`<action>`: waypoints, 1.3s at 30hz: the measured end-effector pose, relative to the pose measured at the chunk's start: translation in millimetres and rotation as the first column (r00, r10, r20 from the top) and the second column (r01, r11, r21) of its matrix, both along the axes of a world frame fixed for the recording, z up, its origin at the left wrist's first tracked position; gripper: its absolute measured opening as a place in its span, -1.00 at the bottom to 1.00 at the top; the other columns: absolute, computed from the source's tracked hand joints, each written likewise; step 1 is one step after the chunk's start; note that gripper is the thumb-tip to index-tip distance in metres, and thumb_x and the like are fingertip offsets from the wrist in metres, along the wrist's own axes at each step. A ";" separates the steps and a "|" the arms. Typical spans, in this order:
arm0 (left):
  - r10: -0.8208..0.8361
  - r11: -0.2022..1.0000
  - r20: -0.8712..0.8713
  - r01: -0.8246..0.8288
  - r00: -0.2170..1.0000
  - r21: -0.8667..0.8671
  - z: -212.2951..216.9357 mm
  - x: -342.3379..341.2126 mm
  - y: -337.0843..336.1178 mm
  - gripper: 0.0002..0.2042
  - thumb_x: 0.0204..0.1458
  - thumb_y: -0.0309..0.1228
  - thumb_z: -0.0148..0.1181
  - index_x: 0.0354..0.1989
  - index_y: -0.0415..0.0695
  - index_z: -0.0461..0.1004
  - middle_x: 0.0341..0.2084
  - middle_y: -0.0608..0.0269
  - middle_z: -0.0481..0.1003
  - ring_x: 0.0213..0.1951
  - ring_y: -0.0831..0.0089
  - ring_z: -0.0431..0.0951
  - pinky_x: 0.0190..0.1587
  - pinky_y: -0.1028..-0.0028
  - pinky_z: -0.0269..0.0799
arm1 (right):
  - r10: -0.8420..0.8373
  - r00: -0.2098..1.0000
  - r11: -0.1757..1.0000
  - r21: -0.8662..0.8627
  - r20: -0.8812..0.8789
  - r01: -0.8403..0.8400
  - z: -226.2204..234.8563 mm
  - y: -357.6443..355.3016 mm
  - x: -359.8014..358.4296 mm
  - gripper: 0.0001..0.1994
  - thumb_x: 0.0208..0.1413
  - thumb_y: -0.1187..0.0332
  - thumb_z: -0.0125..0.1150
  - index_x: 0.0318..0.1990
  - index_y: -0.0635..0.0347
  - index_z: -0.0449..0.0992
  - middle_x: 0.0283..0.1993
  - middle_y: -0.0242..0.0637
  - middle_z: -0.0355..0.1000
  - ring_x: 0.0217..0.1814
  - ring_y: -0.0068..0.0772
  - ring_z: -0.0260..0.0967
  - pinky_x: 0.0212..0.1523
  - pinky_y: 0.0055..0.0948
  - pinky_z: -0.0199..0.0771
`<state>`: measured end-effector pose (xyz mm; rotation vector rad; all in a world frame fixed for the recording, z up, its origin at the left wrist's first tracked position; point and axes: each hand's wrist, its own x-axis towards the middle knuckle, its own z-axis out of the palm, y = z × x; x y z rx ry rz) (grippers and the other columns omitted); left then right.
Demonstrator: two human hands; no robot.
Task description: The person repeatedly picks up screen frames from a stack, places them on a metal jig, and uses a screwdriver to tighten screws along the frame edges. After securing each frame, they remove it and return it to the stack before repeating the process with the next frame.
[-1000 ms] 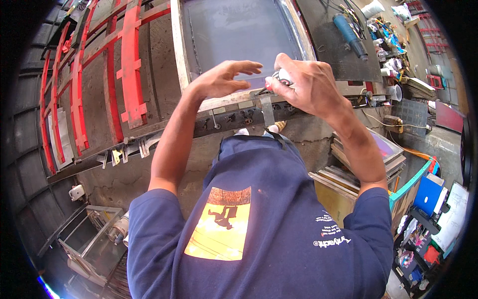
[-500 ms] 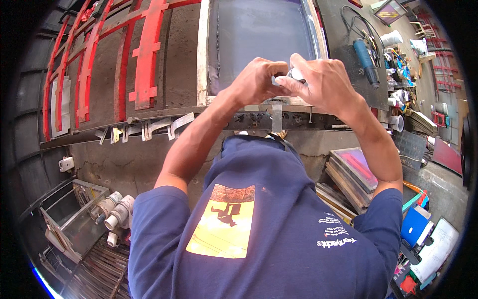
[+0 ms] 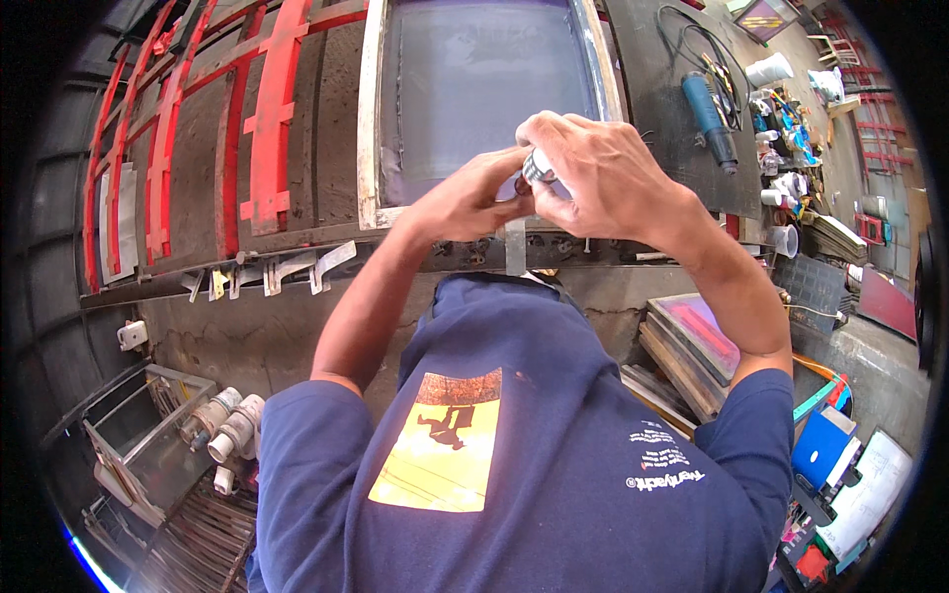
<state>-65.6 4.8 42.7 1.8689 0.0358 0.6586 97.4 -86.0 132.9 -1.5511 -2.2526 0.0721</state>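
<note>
Close together in front of me, my left hand (image 3: 473, 201) and my right hand (image 3: 598, 183) are both closed on one small object. Between them shows its ribbed white and grey cap (image 3: 537, 166), like that of a small bottle. The right fingers curl over the cap, while the left fingers wrap the lower part, which is mostly hidden. Just beyond and below the hands lies a wood-framed mesh printing screen (image 3: 474, 94) with a grey-violet surface.
Left of the screen run red-painted slats (image 3: 269, 128). A blue heat gun (image 3: 709, 119) with a coiled black cord lies on the dark board to the right. Metal brackets (image 3: 331, 265) line the bench's near edge. Stacked frames (image 3: 687, 346) lean by my right elbow.
My hands have come slightly nearer and to the left. The right hand has turned over the cap, which now shows between the hands. In the picture, the screen has shifted left.
</note>
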 end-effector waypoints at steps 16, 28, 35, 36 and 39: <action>0.302 0.938 -0.246 -0.241 0.921 0.250 14.0 2.4 -4.7 -0.67 -0.09 -0.46 0.37 -0.12 -0.25 0.52 -0.30 0.00 0.60 -0.24 -0.03 0.61 -0.13 0.20 0.49 | -0.005 1.000 0.956 -0.293 -0.017 0.000 -0.3 7.7 6.2 -0.71 0.13 0.20 0.21 -0.12 0.21 0.45 -0.41 -0.12 0.50 -0.41 0.03 0.51 -0.32 -0.08 0.49; 0.111 0.990 -0.135 -0.097 0.985 0.103 8.7 -2.6 -6.9 -0.73 -0.09 -0.38 0.35 -0.26 -0.21 0.45 -0.41 0.06 0.53 -0.28 -0.06 0.55 -0.20 0.15 0.46 | 0.035 0.999 0.981 -0.190 -0.030 -0.040 8.7 -0.6 11.1 -0.69 0.08 0.16 0.18 -0.17 0.22 0.49 -0.43 -0.04 0.55 -0.39 0.03 0.57 -0.34 -0.07 0.55; 0.291 0.928 -0.104 -0.254 0.951 0.272 6.7 5.6 -9.3 -0.72 -0.09 -0.32 0.38 -0.38 -0.21 0.42 -0.42 0.08 0.50 -0.25 -0.02 0.53 -0.10 0.13 0.42 | -0.047 0.998 0.991 -0.125 -0.049 0.040 3.1 -3.2 11.9 -0.71 0.14 0.16 0.19 -0.17 0.22 0.48 -0.40 -0.05 0.56 -0.36 0.02 0.58 -0.31 -0.11 0.56; 0.221 0.968 -0.128 -0.201 0.967 0.151 7.0 3.5 -7.2 -0.71 -0.11 -0.31 0.40 -0.39 -0.20 0.41 -0.42 0.08 0.48 -0.25 0.00 0.52 -0.08 0.13 0.41 | -0.017 0.998 0.995 -0.094 -0.053 0.012 6.3 -1.8 14.0 -0.71 0.14 0.17 0.20 -0.17 0.23 0.48 -0.40 -0.05 0.56 -0.37 0.02 0.58 -0.31 -0.11 0.56; 0.335 0.916 -0.162 -0.281 0.928 0.285 8.6 -0.2 -6.4 -0.70 -0.13 -0.31 0.42 -0.38 -0.21 0.42 -0.39 0.04 0.46 -0.26 -0.02 0.50 -0.07 0.13 0.40 | 0.011 0.998 0.993 -0.115 -0.060 -0.018 10.2 -1.4 17.7 -0.71 0.10 0.19 0.20 -0.16 0.23 0.47 -0.38 -0.04 0.56 -0.36 0.01 0.58 -0.30 -0.11 0.56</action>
